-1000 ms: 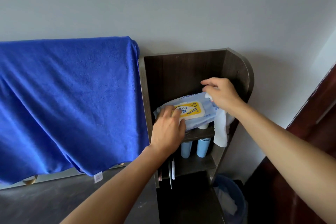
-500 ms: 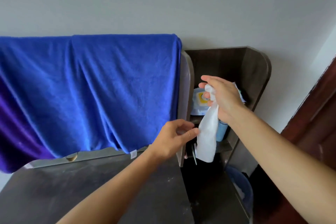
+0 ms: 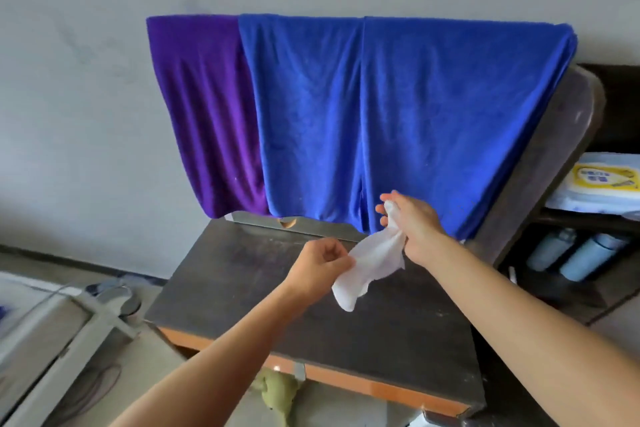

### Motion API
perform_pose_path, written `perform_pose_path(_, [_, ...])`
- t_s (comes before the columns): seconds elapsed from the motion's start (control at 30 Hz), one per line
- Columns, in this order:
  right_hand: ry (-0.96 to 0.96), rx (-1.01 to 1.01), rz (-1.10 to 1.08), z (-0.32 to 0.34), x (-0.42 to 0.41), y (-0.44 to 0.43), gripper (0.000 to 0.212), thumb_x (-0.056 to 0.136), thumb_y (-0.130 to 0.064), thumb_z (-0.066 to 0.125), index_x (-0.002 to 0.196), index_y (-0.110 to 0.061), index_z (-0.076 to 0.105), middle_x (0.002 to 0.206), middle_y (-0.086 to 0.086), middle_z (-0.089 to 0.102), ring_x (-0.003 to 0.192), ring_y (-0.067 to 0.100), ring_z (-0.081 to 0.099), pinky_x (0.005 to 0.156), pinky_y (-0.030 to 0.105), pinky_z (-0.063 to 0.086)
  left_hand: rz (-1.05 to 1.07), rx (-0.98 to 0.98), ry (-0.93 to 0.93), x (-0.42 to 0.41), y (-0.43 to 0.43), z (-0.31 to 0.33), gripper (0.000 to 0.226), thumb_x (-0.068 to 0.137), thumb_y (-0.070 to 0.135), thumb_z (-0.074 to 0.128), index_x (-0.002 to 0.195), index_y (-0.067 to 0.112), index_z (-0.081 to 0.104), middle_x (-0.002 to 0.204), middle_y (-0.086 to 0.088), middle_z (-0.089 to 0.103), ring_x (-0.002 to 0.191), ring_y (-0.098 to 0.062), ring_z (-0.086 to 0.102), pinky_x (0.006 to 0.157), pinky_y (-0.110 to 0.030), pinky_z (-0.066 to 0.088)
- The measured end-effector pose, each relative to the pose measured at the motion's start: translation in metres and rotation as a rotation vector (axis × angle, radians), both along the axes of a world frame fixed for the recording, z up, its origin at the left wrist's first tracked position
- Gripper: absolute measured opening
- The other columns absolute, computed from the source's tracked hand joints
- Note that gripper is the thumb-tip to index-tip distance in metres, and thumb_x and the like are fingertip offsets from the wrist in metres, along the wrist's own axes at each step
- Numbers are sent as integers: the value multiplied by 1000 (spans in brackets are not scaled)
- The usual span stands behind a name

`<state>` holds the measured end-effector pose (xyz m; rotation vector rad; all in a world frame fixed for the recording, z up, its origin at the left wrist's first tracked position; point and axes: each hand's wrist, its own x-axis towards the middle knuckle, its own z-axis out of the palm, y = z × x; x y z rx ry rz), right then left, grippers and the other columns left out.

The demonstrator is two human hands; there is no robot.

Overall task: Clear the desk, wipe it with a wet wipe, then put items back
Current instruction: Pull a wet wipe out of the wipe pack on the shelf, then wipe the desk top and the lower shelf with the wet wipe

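Head view looks down on a wet wipe (image 3: 372, 262) held in the air between both hands, over the far right part of the dark worktop (image 3: 242, 288) and not touching it; the right grip (image 3: 415, 230) is closed round the wipe's upper end, with a tuft of it showing above the fingers, while the left grip (image 3: 320, 267) pinches its left edge about halfway down; the wipe's long axis runs from the right grip down and to the left, and its crumpled free end hangs below the left grip. The move ahead, as I judge it, is to spread the sheet and lay it flat, so what matters is that the worktop lies straight below the wipe and stretches mostly to the left and toward the person; the right grip is nearer the back edge, the left nearer the middle. At the back edge a blue towel (image 3: 398, 114) and a purple towel (image 3: 207, 107) hang down to the surface, so strokes there would likely brush cloth; on the right the side panel of a shelf unit (image 3: 554, 156) stands against the worktop, with a pack of wipes (image 3: 602, 184) and pale blue bottles (image 3: 571, 253) behind it; the left side and the orange-trimmed front edge (image 3: 346, 380) drop off to the floor, and room for sweeping seems freest that way.
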<state>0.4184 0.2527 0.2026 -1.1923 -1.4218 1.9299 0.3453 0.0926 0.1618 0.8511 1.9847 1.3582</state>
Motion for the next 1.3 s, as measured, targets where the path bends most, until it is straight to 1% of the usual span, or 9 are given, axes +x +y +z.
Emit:
perform_pose_path(0.13, [-168, -65, 598, -47, -39, -12, 50, 78, -51, 68, 102, -7, 66, 97, 12, 71, 83, 23, 67, 76, 35, 52, 161, -53, 27, -52, -45, -11, 15, 79, 17, 62, 68, 12, 54, 63, -4, 52, 57, -15, 42, 51, -23, 34])
perform_pose_path(0.23, [-180, -99, 978, -82, -75, -21, 48, 72, -34, 79, 102, 1, 67, 103, 19, 67, 87, 25, 64, 76, 33, 48, 253, -136, 75, -93, -71, -22, 16, 87, 11, 60, 71, 11, 56, 63, -3, 56, 56, -14, 47, 54, -25, 41])
perform_pose_path(0.43, [-266, -57, 1354, -123, -148, -35, 42, 75, -25, 78, 108, -2, 67, 71, 5, 58, 62, 14, 50, 62, 25, 42, 422, -272, 17, -157, -105, -43, 17, 91, 23, 60, 87, 6, 62, 86, -19, 67, 75, -32, 68, 70, -44, 57])
perform_pose_path(0.53, [-305, 35, 1415, -137, -173, -49, 36, 71, -25, 81, 101, -10, 71, 68, 1, 57, 56, 12, 50, 56, 25, 37, 450, -264, -82, -172, -116, -50, 19, 91, 22, 60, 90, 2, 61, 76, -14, 66, 66, -30, 66, 58, -38, 56])
perform_pose_path(0.67, [-314, 139, 1344, -160, -198, -73, 33, 72, -32, 80, 101, -20, 69, 89, -1, 66, 76, 7, 60, 63, 25, 45, 423, -252, -174, -196, -131, -56, 20, 89, 26, 63, 84, 7, 62, 71, -10, 61, 61, -20, 56, 54, -29, 44])
perform_pose_path(0.9, [-359, -503, 992, -205, -242, -113, 73, 75, -70, 55, 126, -18, 53, 124, 8, 60, 114, 24, 57, 90, 41, 49, 326, -41, -339, -255, -145, -61, 14, 91, 20, 60, 85, 8, 60, 79, -11, 65, 69, -25, 62, 62, -32, 50])
perform_pose_path(1.0, [-277, -655, 894, -212, -264, -141, 62, 86, -66, 46, 120, -17, 61, 118, 7, 66, 111, 24, 60, 90, 40, 49, 274, -46, -393, -289, -154, -75, 14, 90, 19, 60, 86, 5, 59, 76, -12, 63, 65, -24, 60, 57, -29, 49])
perform_pose_path(1.13, [-250, -546, 481, -218, -298, -159, 47, 80, -23, 72, 120, -3, 59, 104, 13, 70, 94, 28, 65, 89, 43, 51, 308, -174, -403, -341, -173, -112, 14, 92, 16, 59, 84, 5, 59, 73, -13, 61, 62, -22, 55, 57, -30, 45])
perform_pose_path(1.3, [-411, -175, 351, -219, -325, -166, 10, 87, -19, 65, 92, -21, 57, 86, -3, 62, 80, 15, 59, 80, 37, 50, 290, -331, -450, -375, -178, -165, 19, 94, 15, 55, 75, 10, 52, 60, -3, 50, 42, -11, 47, 36, -18, 37])
